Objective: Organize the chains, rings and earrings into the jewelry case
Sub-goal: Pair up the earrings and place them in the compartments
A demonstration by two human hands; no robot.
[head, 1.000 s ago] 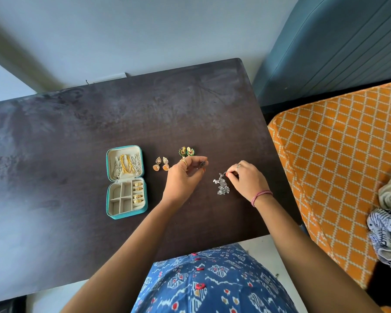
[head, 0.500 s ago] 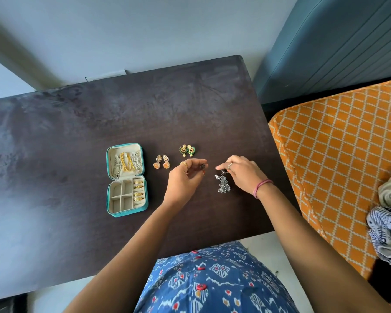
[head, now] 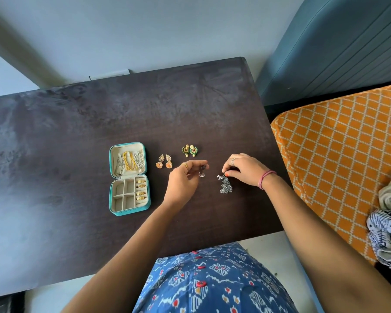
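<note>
A small silver earring (head: 202, 171) is pinched in the left hand (head: 185, 180) fingers; the silver cluster earring (head: 225, 185) on the worktop (head: 77, 132) is pinched by the right hand (head: 244, 169). Earring stowing is judged in hand. Transfer to an empty compartment of the open jewelry case (head: 129, 178), well to the left, is called for.

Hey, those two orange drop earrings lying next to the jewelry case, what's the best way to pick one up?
Pinch one orange earring across its broad orange lower drop, coming straight down from above. Both lie flat on the table, so fingertips must close on the edges. The pair sits close together, so approach from an outer side.
</note>
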